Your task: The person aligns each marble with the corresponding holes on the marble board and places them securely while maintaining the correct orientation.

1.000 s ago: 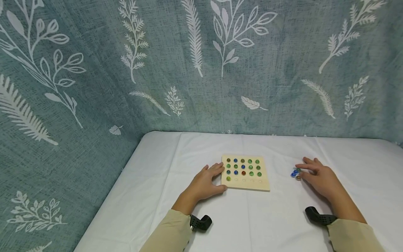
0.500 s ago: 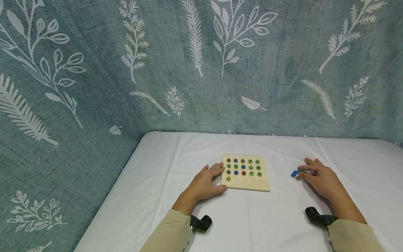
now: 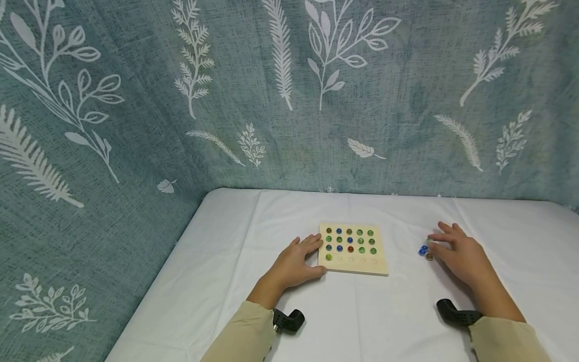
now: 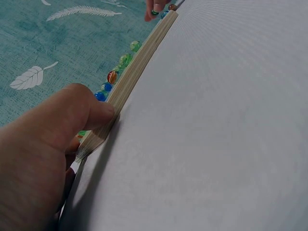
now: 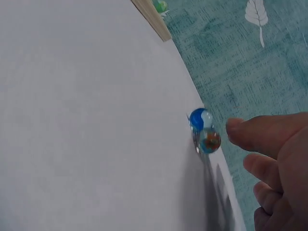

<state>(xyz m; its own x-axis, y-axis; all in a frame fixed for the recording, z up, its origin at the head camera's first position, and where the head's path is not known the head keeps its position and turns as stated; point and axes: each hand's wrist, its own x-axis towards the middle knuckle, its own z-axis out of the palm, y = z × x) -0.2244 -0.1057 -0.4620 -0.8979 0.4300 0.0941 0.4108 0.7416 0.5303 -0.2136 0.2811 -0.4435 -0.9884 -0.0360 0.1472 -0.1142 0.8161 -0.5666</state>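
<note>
A pale wooden board (image 3: 357,266) lies on the white cloth, with rows of glass marbles in its hollows. One yellow-green marble (image 3: 328,257) sits at the left end of the front row. My left hand (image 3: 294,264) holds the board at its left side, the thumb (image 4: 101,114) pressed on the front edge. To the right, my right hand (image 3: 459,256) pinches a green marble (image 4: 155,12) between thumb and index finger, just above a small cluster. That cluster has blue marbles (image 3: 423,250) and a brownish one (image 3: 429,257). In the right wrist view the pinched marble is hidden.
A white cloth (image 3: 353,317) covers the table. Behind it and to the left hangs a teal curtain (image 3: 289,141) with white leaf prints. Black wrist cameras (image 3: 289,321) are strapped on both forearms.
The right hand has risen a little from the cluster, lifting the green marble away from the blue and brownish ones. The left hand and the board stay in place.
</note>
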